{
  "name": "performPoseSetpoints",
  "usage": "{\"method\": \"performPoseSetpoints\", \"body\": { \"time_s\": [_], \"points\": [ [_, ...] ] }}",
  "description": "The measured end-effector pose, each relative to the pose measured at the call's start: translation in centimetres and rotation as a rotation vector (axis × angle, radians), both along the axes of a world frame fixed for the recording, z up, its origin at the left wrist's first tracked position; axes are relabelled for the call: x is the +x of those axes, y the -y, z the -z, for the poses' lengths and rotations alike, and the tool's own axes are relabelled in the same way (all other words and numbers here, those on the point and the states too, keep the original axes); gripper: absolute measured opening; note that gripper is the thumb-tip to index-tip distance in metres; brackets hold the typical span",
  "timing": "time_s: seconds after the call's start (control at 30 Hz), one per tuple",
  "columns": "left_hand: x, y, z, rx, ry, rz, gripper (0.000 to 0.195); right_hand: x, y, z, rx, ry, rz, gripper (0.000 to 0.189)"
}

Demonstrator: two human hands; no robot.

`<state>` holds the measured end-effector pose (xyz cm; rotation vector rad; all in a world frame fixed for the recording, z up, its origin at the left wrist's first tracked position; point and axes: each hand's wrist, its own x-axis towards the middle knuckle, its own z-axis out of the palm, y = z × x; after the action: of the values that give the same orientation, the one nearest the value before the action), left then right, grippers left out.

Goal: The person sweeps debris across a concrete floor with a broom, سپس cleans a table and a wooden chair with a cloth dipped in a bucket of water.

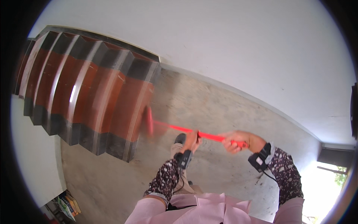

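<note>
A red long-handled broom [184, 129] slants across the space before me, its head blurred. Dark bristles appear on the head's far side, close to the bottom step of a staircase [134, 109]; whether they touch it I cannot tell. My left hand [192, 140] is wrapped around the middle of the handle. Near the handle's end, my right hand [236, 141] grips it, with the tip showing past the fingers.
The stairs have red treads, dark borders and pale stripes. A white wall [237, 47] runs along the far side of the concrete floor [195, 100]. Printed bags [68, 205] lie at lower left. Bright daylight enters through an opening [321, 190] at right. My shoe [180, 138] is beside my left hand.
</note>
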<state>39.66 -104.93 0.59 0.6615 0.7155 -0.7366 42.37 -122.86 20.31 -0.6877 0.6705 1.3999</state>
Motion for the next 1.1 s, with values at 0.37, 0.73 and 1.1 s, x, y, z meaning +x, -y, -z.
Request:
{"method": "performPoseSetpoints", "body": {
  "time_s": [0.37,0.73,1.1],
  "points": [
    [6.1,4.2,-2.6,-0.031,0.185,0.362,0.02,-1.2,-0.3,-4.5,-0.355,0.103,0.211,0.059],
    [15.8,3.1,3.1,0.329,0.537,0.395,0.026,6.4,-1.8,0.5,-0.198,0.099,0.46,0.031],
    [10.1,2.4,-4.4,-0.019,0.036,0.273,0.025,1.4,-2.3,-6.4,-0.238,0.113,0.321,0.051]
  ]
}}
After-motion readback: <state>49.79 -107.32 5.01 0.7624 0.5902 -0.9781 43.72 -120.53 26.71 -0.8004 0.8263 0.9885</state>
